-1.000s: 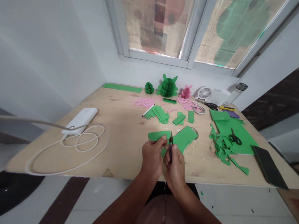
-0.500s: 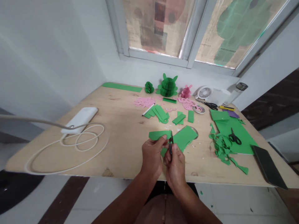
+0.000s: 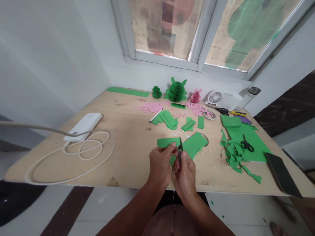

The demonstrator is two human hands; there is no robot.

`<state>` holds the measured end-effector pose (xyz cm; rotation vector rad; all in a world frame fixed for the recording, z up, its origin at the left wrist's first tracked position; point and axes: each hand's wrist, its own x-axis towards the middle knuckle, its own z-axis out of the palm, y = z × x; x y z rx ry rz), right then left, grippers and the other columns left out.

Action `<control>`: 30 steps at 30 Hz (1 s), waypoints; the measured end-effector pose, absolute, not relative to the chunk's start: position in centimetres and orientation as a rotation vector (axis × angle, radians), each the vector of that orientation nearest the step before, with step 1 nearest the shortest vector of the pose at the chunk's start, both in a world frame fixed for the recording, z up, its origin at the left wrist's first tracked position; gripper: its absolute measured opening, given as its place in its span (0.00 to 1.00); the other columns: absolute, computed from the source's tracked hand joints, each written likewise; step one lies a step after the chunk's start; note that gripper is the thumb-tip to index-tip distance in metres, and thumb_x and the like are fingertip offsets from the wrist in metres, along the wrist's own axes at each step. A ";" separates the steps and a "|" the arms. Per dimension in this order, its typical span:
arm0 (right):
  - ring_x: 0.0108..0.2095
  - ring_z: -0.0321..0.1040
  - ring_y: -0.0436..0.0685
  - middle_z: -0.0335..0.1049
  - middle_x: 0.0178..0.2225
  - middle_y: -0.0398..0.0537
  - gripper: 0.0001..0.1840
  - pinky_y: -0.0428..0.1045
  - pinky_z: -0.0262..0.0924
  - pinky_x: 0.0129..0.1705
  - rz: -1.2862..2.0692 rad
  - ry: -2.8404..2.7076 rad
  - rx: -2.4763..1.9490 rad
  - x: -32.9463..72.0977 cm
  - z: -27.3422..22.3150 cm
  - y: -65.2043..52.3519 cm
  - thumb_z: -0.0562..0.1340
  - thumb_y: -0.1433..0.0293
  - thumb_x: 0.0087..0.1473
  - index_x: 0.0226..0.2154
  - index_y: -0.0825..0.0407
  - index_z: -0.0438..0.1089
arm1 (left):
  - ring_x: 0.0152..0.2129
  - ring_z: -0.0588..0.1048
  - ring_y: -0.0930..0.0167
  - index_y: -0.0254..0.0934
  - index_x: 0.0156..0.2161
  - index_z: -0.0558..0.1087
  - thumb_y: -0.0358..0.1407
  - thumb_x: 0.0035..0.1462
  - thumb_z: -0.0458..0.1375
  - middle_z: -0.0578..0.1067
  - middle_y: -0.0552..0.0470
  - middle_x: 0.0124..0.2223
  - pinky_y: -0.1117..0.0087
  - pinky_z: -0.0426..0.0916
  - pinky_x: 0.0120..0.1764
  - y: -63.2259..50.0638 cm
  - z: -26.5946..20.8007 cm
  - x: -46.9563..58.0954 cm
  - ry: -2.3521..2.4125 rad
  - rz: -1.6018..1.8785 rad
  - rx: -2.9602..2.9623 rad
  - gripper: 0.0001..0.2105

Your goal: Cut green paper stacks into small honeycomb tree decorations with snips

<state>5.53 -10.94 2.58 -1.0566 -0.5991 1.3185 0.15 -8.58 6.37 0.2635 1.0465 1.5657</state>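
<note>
My left hand (image 3: 161, 164) is closed, pinching a strip of green paper (image 3: 165, 142) between thumb and fingers above the table. My right hand (image 3: 185, 172) is wrapped round the handles of a small pair of dark scissors (image 3: 180, 147). The scissors' blades point away from me and meet the right end of the strip. Just beyond and to the right, larger green paper pieces (image 3: 195, 143) lie on the table, partly over a round object whose rim shows. Cut green rectangles (image 3: 168, 118) lie farther back.
Green scraps (image 3: 233, 154), black scissors (image 3: 246, 144) and a dark phone-like slab (image 3: 283, 173) lie to the right. A white power bank (image 3: 85, 126) with a looped cable is at left. Paper honeycomb figures (image 3: 176, 91), pink scraps (image 3: 151, 107), a fan (image 3: 215, 97) and a flask (image 3: 248, 98) stand or lie behind.
Both hands, the strip and the scissors stay almost in place. The view has shifted very slightly. Part of a foot now shows on the floor at the lower right.
</note>
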 end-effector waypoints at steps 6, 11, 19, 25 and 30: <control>0.15 0.38 0.45 0.44 0.13 0.31 0.24 0.44 0.36 0.17 1.336 -0.584 -1.038 5.6 2.5 -11.0 0.61 0.48 0.50 0.23 0.50 0.59 | 0.16 0.71 0.74 0.33 0.21 0.73 0.30 0.36 0.67 0.73 0.54 0.19 0.72 0.65 0.26 -8.6 6.6 0.1 1.030 1.557 0.261 0.06; 0.15 0.39 0.45 0.45 0.13 0.31 0.24 0.45 0.37 0.17 1.315 -0.617 -1.072 5.6 2.6 -11.1 0.59 0.47 0.51 0.22 0.50 0.59 | 0.17 0.71 0.74 0.33 0.21 0.73 0.30 0.35 0.67 0.74 0.54 0.19 0.72 0.66 0.27 -8.6 6.6 0.1 1.033 1.555 0.260 0.06; 0.14 0.39 0.45 0.44 0.12 0.31 0.24 0.44 0.37 0.16 1.320 -0.617 -1.068 5.6 2.8 -11.2 0.59 0.47 0.51 0.23 0.50 0.59 | 0.17 0.71 0.74 0.33 0.20 0.74 0.30 0.36 0.67 0.73 0.55 0.18 0.71 0.66 0.27 -8.7 6.6 0.0 1.030 1.552 0.287 0.05; 0.14 0.38 0.44 0.45 0.12 0.30 0.24 0.43 0.35 0.16 1.344 -0.582 -1.047 5.7 2.7 -11.3 0.61 0.48 0.50 0.24 0.51 0.61 | 0.19 0.72 0.72 0.33 0.20 0.74 0.30 0.34 0.67 0.74 0.53 0.20 0.70 0.67 0.29 -8.6 6.5 -0.3 1.044 1.540 0.312 0.06; 0.14 0.39 0.44 0.46 0.12 0.30 0.24 0.43 0.35 0.16 1.348 -0.596 -1.048 5.9 2.6 -11.3 0.62 0.48 0.49 0.25 0.52 0.64 | 0.19 0.72 0.73 0.32 0.21 0.74 0.30 0.33 0.68 0.75 0.52 0.21 0.70 0.67 0.29 -8.4 6.7 -0.8 1.043 1.516 0.343 0.07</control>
